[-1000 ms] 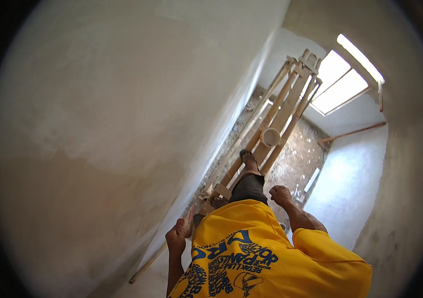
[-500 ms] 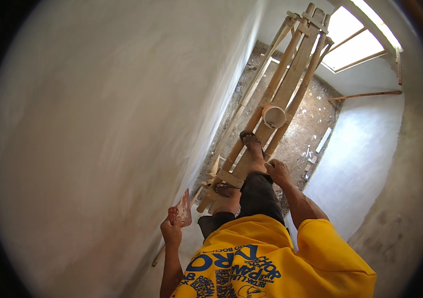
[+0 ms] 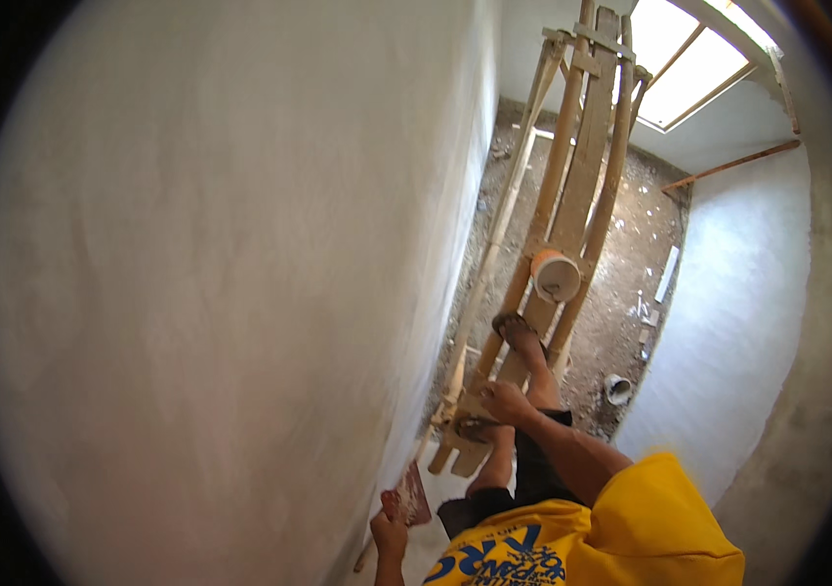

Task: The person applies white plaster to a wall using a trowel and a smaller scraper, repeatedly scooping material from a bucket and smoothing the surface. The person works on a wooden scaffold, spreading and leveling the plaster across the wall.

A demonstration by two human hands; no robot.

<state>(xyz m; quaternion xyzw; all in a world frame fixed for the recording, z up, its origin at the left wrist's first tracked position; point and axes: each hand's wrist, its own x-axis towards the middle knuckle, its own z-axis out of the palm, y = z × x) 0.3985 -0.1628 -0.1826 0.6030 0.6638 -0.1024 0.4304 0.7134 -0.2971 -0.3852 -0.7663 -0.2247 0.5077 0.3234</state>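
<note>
Near the lower edge, my left hand [image 3: 390, 533] grips a reddish hand trowel [image 3: 415, 496], its flat blade smeared with pale plaster, close beside the wall [image 3: 201, 293]. My right hand [image 3: 503, 398] is in front of my legs, above the scaffold plank, fingers curled closed; whether anything is in them is hidden. Both my feet, in sandals, stand on a scaffold of bamboo poles and a wooden plank [image 3: 582, 181]. Beyond my forward foot, a white and orange bucket [image 3: 558, 279] rests on the plank, with something thin inside it.
Below the scaffold lies a dirt floor [image 3: 631, 254] strewn with debris, including a white strip [image 3: 667, 274]. A second bucket [image 3: 617, 390] lies down there by the right wall [image 3: 728, 332]. A bright window opening [image 3: 687, 63] is at the far right, and a wooden pole [image 3: 728, 166] leans below it.
My right hand has swung leftward across my legs. My left hand, still gripping the trowel, sits lower and further right in view. The view has shifted, bringing the floor bucket into sight.
</note>
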